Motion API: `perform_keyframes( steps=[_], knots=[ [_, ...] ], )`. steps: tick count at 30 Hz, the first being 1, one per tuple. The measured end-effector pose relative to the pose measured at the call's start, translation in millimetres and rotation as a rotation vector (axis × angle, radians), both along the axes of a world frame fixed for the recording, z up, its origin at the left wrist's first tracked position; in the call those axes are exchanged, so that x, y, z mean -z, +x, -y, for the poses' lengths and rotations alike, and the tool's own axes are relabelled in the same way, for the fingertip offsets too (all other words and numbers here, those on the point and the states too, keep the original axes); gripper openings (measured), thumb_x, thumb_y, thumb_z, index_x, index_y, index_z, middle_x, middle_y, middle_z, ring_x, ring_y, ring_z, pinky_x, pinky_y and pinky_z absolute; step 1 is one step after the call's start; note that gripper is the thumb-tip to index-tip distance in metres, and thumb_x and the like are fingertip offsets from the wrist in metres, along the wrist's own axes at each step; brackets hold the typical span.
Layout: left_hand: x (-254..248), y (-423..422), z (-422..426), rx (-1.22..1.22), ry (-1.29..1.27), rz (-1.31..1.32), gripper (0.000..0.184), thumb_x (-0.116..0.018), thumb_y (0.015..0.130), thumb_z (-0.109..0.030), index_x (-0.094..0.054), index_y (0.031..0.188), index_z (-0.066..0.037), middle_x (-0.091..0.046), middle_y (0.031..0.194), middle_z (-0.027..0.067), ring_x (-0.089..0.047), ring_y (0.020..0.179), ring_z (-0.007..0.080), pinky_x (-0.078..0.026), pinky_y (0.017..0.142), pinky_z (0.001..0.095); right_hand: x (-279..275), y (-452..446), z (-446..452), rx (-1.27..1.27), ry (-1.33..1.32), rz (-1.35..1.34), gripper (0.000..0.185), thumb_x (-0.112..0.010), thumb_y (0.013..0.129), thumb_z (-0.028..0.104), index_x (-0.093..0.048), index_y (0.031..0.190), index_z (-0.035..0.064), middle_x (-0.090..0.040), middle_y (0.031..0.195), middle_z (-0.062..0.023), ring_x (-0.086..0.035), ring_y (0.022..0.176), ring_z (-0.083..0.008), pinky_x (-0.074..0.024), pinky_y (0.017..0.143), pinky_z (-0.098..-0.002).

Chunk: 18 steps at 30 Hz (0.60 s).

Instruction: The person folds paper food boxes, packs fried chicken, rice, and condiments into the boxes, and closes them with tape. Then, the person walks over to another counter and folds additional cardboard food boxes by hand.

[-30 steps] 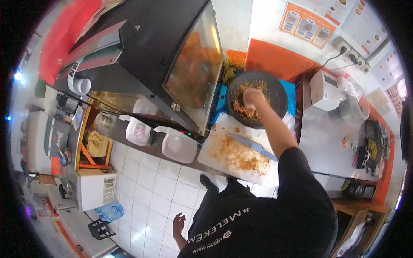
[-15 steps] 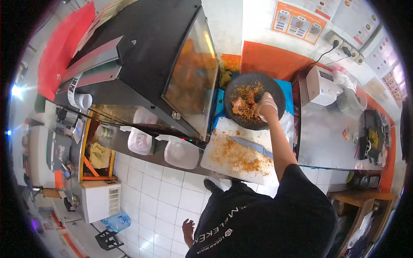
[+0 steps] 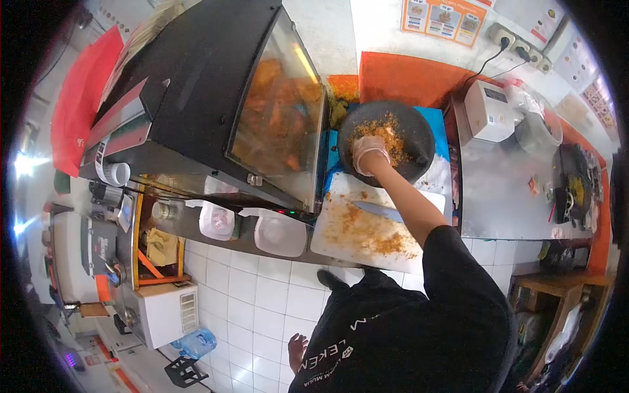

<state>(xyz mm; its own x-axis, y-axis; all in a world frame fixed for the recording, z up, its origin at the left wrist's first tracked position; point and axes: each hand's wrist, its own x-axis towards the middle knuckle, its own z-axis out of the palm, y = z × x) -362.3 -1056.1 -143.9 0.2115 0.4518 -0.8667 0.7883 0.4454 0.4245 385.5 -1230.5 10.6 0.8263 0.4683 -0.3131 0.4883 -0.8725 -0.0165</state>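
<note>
My right hand (image 3: 370, 154), in a clear plastic glove, reaches into a dark stone mortar (image 3: 419, 131) at its left side. Its fingers curl down into the crumbly orange-brown food (image 3: 393, 134) and are mostly hidden; what they grip is out of sight. A dark pestle (image 3: 422, 160) appears to lie at the mortar's right inner side, apart from the hand. In front of the mortar, under my forearm, a knife (image 3: 377, 209) rests on a crumb-strewn white cutting board (image 3: 327, 245). My left hand (image 3: 297, 347) hangs beside my body above the floor, holding nothing, fingers loosely bent and apart.
A glass-fronted display case (image 3: 275, 124) with fried food stands left of the mortar. Two white plastic containers (image 3: 280, 234) (image 3: 216, 221) sit on the counter's lower ledge. To the right are a metal-topped table (image 3: 498, 196), a white box-shaped device (image 3: 489, 111) and a dark pan (image 3: 570, 180).
My right hand has moved from the mortar's right side to its left, onto the food, and has let go of the dark pestle. The view has shifted slightly.
</note>
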Motion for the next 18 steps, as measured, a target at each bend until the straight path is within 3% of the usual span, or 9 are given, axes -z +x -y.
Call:
perform_keyframes(
  steps=[3, 4, 8, 11, 12, 15, 18],
  knots=[
    [-20.3, 25.0, 4.4, -0.008, 0.011, -0.038, 0.051, -0.061, 0.102, -0.023, -0.045, 0.145, -0.004, -0.067, 0.126, 0.0201, -0.067, 0.111, 0.0288, -0.054, 0.092, 0.0429, -19.7, -11.2, 3.4, -0.104, -0.07, -0.041, 0.042, -0.065, 0.083, 0.014, -0.067, 0.124, 0.007, -0.073, 0.108, -0.0202, -0.07, 0.108, -0.0375, -0.0567, 0.086, -0.0461],
    [12.7, 4.9, 2.3, -0.035, -0.017, -0.022, 0.05, -0.062, 0.102, -0.024, -0.046, 0.144, -0.004, -0.068, 0.125, 0.0202, -0.067, 0.111, 0.0294, -0.054, 0.092, 0.0427, -23.0, -14.6, 4.6, -0.135, -0.073, -0.035, 0.041, -0.065, 0.083, 0.012, -0.068, 0.123, 0.0072, -0.073, 0.107, -0.0202, -0.069, 0.108, -0.0378, -0.0567, 0.086, -0.0467],
    [43.9, -21.2, -6.3, 0.035, -0.083, 0.025, 0.049, -0.061, 0.102, -0.024, -0.047, 0.143, -0.004, -0.068, 0.124, 0.0196, -0.068, 0.11, 0.0293, -0.054, 0.091, 0.0428, -11.1, -36.8, 24.8, -0.038, 0.396, 0.064, 0.041, -0.064, 0.08, 0.001, -0.067, 0.119, 0.011, -0.07, 0.102, -0.0243, -0.068, 0.106, -0.0431, -0.0551, 0.087, -0.0523],
    [47.3, -15.1, -15.7, 0.093, -0.08, 0.054, 0.048, -0.061, 0.102, -0.025, -0.048, 0.143, -0.005, -0.069, 0.123, 0.0191, -0.068, 0.109, 0.0292, -0.054, 0.09, 0.043, 17.2, -18.7, 20.3, -0.074, 0.362, 0.051, 0.038, -0.064, 0.081, 0.002, -0.067, 0.117, 0.0106, -0.07, 0.104, -0.0244, -0.067, 0.105, -0.0435, -0.0549, 0.089, -0.0516],
    [47.6, -12.1, -21.7, 0.099, -0.077, 0.064, 0.048, -0.061, 0.102, -0.025, -0.048, 0.142, -0.005, -0.069, 0.123, 0.019, -0.068, 0.109, 0.0291, -0.054, 0.09, 0.043, 18.5, -10.4, 14.2, -0.018, 0.305, -0.073, 0.04, -0.064, 0.081, 0.002, -0.068, 0.12, 0.0117, -0.07, 0.106, -0.0233, -0.067, 0.106, -0.0434, -0.0548, 0.089, -0.0511],
    [49.9, -10.7, -40.0, 0.099, -0.06, 0.097, 0.047, -0.061, 0.102, -0.026, -0.049, 0.142, -0.005, -0.069, 0.122, 0.0185, -0.068, 0.108, 0.029, -0.055, 0.09, 0.0431, 128.3, 40.4, 19.8, -0.221, 0.186, 0.162, 0.04, -0.065, 0.083, 0.003, -0.068, 0.123, 0.0105, -0.07, 0.107, -0.0236, -0.069, 0.102, -0.0411, -0.056, 0.086, -0.0476],
    [55.7, -15.9, -65.8, 0.09, -0.052, 0.12, 0.046, -0.061, 0.101, -0.026, -0.049, 0.141, -0.006, -0.069, 0.121, 0.018, -0.068, 0.107, 0.0289, -0.055, 0.089, 0.0433, 90.0, 39.4, 38.0, -0.015, 0.494, 0.009, 0.038, -0.066, 0.089, 0.008, -0.065, 0.127, 0.0062, -0.072, 0.111, -0.0185, -0.07, 0.103, -0.0322, -0.057, 0.084, -0.04]
  ],
)
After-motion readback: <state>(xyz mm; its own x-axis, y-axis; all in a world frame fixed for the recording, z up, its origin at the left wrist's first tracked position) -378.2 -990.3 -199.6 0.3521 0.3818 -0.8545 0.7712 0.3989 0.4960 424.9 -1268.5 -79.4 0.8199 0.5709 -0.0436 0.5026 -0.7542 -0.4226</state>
